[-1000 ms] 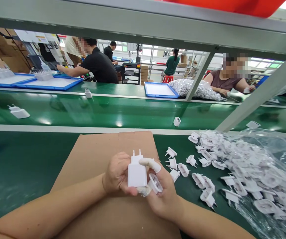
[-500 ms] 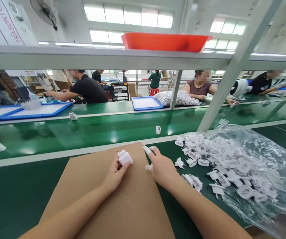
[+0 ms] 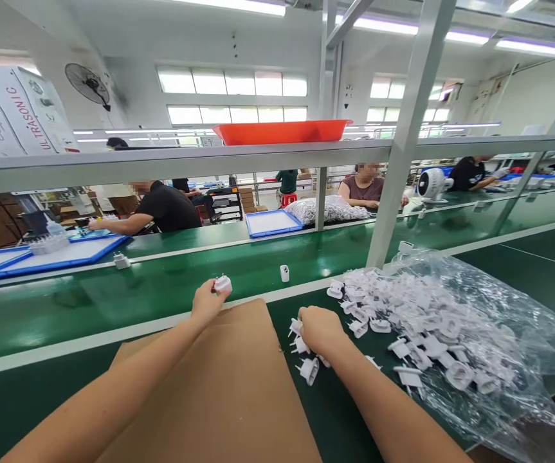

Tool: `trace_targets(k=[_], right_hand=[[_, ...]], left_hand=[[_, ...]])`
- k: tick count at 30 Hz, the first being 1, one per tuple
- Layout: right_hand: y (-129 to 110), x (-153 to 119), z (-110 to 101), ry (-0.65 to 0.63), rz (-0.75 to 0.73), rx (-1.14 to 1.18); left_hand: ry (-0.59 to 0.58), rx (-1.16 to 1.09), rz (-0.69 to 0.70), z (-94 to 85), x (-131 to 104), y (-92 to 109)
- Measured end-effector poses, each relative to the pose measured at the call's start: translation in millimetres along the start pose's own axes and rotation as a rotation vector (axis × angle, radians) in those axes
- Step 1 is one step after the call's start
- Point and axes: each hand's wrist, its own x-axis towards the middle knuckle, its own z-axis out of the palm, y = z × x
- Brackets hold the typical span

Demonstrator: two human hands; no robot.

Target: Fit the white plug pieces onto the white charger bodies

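Observation:
My left hand point(image 3: 208, 302) pinches a white charger point(image 3: 222, 284) with its two pins pointing up, held over the near edge of the green conveyor belt point(image 3: 171, 276). To the right of the brown cardboard, my right hand point(image 3: 321, 331) is closed, with its fingers curled down among several loose white plug covers point(image 3: 309, 371). The fingertips are hidden, so whatever they grip does not show. Beside that hand lies a large pile of the same plug covers point(image 3: 431, 321) on a clear plastic bag point(image 3: 528, 321).
A cardboard sheet point(image 3: 238, 386) lies under my left forearm. Chargers sit on the belt, one straight ahead point(image 3: 284, 273) and one at left point(image 3: 121, 260). A grey post point(image 3: 397, 148) rises by the pile. A shelf bar with a red tray point(image 3: 282, 132) crosses overhead. Several co-workers sit beyond.
My left hand has carried the charger from above the cardboard forward to the belt. My right hand has moved off the cardboard edge and curled down; several plug covers now lie under it.

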Motion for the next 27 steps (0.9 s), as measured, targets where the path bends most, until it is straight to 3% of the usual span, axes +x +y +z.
trace_targets(k=[2, 5, 8, 11, 13, 15, 16, 18, 21, 24, 27], right_hand=[[1.8, -1.8, -0.6, -0.009, -0.020, 0.005], [1.9, -3.3, 0.5, -0.035, -0.065, 0.020], [-0.8, 0.0, 3.9, -0.046, -0.056, 0.026], [-2.3, 6.3, 7.3, -0.067, -0.046, 0.038], [-1.8, 9.2, 8.7, -0.073, -0.055, 0.057], [-0.6, 10.2, 9.3, -0.052, -0.058, 0.091], [0.1, 10.2, 9.3, -0.025, -0.056, 0.122], [1.4, 10.0, 9.1, 0.047, -0.041, 0.217], [3.4, 11.2, 9.8, 0.127, -0.014, 0.431], [5.4, 15.3, 13.4, 0.182, -0.007, 0.690], [6.6, 19.6, 16.9, 0.204, -0.057, 0.950]], left_hand=[[0.060, 0.080, -0.025, -4.2, 25.4, -5.8], [0.118, 0.175, -0.119, -6.4, 45.7, -22.1], [0.123, 0.238, -0.201, -3.5, 50.6, -39.3], [0.175, 0.287, -0.239, 0.1, 47.4, -44.3], [0.305, 0.308, -0.139, 3.3, 42.8, -37.1], [0.381, 0.318, 0.102, 9.9, 38.8, -22.5], [0.342, 0.321, 0.234, 15.4, 37.7, -13.4], [0.123, 0.332, 0.403, 31.7, 38.7, 5.5], [-0.178, 0.327, 0.444, 66.1, 46.5, 29.4], [-0.283, 0.299, 0.442, 99.3, 55.2, 43.6], [-0.334, 0.270, 0.423, 114.9, 57.6, 49.9]])
